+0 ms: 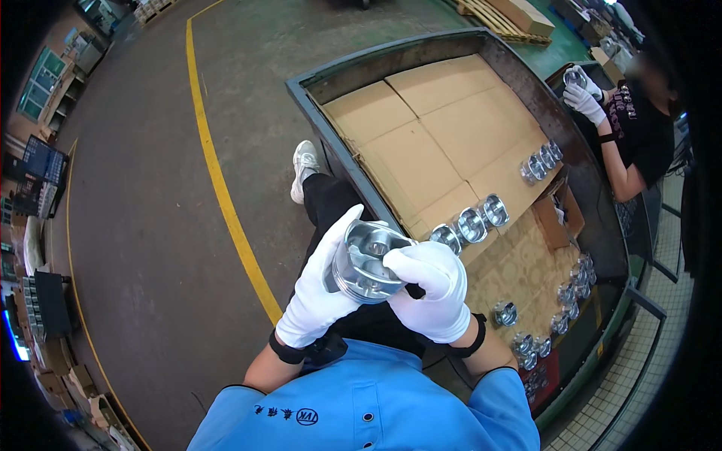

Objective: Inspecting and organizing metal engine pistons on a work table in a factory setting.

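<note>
A shiny metal piston [366, 263] is held up before my chest, its hollow side turned toward me. My left hand [320, 282], in a white glove, wraps round its left side with the thumb up along the wall. My gloved right hand [432, 289] grips its right side, the fingers bent at the rim and partly inside the hollow. Just beyond my right hand, a row of three pistons [472, 224] stands on the cardboard. Part of the nearest one is hidden behind my glove.
A metal-walled bench [353, 177] lined with cardboard [440, 135] stands to my right. More pistons [541, 163] sit farther along it, others [575, 286] near its right wall, beside a small open carton [560, 214]. Across it, a co-worker's gloved hands [583, 94] hold a piston. A yellow line [218, 173] crosses the floor.
</note>
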A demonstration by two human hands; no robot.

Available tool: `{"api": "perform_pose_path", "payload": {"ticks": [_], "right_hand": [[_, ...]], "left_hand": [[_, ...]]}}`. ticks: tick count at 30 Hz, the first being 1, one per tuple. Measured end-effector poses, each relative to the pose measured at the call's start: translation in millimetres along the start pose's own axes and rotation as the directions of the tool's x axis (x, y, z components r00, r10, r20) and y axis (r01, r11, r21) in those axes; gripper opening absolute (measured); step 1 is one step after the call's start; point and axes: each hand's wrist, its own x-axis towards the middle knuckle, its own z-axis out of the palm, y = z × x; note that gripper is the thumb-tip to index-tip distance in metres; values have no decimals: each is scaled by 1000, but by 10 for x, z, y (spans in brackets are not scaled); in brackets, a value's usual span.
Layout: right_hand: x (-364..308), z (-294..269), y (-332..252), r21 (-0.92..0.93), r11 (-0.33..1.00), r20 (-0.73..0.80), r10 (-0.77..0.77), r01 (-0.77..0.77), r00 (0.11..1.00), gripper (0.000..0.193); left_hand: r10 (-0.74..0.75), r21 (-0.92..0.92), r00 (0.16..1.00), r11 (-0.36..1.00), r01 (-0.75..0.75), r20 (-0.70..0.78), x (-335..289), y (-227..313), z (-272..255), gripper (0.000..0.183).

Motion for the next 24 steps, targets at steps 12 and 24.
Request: {"api": "perform_pose_path", "payload": {"ticks": [12, 24], "right_hand": [[-55, -39, -34, -213, 964, 78, -142, 156, 987, 44], [164, -81, -91, -121, 992, 79, -32, 41, 996, 63]], "left_hand": [[-78, -568, 992, 814, 120, 97, 13, 50, 124, 109], [-43, -947, 968, 199, 253, 249, 29, -136, -131, 100]]}}
